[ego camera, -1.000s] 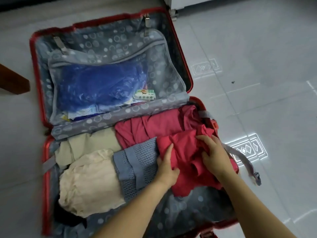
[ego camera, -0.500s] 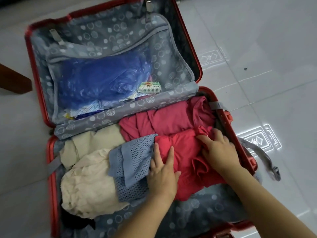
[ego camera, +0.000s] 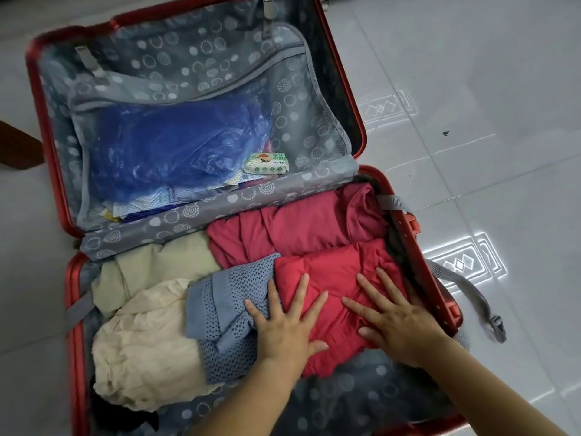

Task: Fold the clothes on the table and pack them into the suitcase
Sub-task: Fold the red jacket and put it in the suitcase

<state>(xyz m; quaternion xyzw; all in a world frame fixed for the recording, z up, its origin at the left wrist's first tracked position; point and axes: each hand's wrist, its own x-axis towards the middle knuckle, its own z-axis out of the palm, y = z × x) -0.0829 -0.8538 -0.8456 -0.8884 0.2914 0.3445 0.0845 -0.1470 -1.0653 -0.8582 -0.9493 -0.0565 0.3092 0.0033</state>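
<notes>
Both hands, left (ego camera: 284, 328) and right (ego camera: 397, 325), lie flat, grip released, on the red bundle (ego camera: 333, 278); press evenly, tucking edges inside the suitcase (ego camera: 405, 228).

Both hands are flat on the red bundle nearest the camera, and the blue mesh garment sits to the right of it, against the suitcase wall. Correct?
Not quite. The head view shows the blue mesh garment left of the red bundle, beside the cream clothes. Left hand and right hand do press flat on it.
</notes>
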